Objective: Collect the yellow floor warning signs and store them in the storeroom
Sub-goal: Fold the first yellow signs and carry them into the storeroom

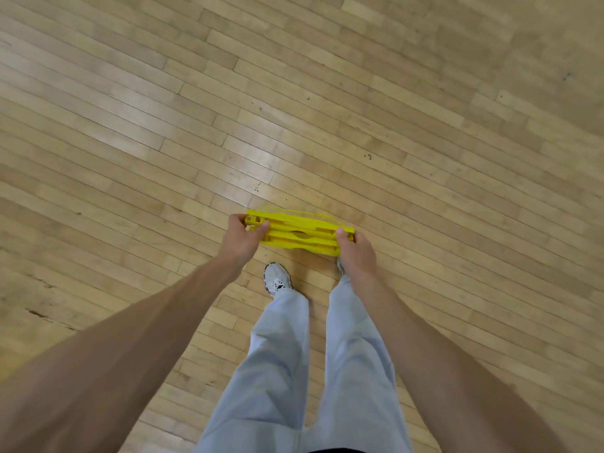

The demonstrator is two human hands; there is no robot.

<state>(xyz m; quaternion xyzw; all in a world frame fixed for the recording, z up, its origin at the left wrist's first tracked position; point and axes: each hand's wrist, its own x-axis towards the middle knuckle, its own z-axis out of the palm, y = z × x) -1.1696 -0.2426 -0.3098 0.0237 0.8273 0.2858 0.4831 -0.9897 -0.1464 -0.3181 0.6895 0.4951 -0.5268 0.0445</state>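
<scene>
Yellow floor warning sign (299, 232), folded flat, hangs above the wooden floor (163, 109), gripped at its ends: left hand (243, 238) one side, right hand (354, 253) the other.

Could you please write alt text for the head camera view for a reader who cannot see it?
Both hands, left hand and right hand, grip the ends of a folded yellow floor sign above a wooden floor.
</scene>
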